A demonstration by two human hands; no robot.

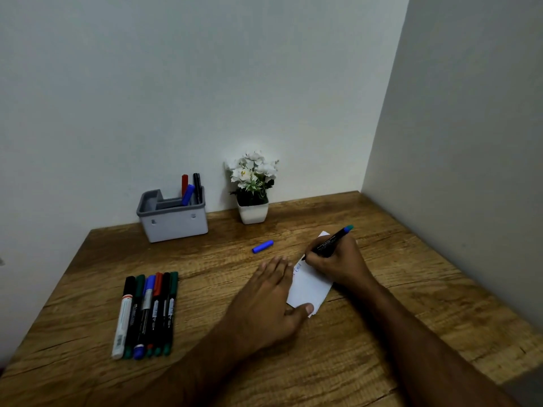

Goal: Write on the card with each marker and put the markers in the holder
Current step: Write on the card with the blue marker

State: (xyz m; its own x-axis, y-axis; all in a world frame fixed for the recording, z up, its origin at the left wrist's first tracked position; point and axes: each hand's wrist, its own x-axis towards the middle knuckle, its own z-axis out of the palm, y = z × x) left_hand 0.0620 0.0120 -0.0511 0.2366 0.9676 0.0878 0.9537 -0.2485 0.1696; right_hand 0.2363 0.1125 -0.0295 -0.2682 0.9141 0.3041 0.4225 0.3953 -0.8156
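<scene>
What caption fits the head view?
Right hand writes on the card with a marker; left hand steadies it.

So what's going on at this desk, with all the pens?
A person is writing on a small white card lying on the wooden desk. The right hand grips a dark marker with its tip on the card, while the left hand lies flat on the card's edge to steady it. A loose blue cap lies nearby. Three markers already stand in the grey holder by the wall, and a row of six waits on the left.
</scene>
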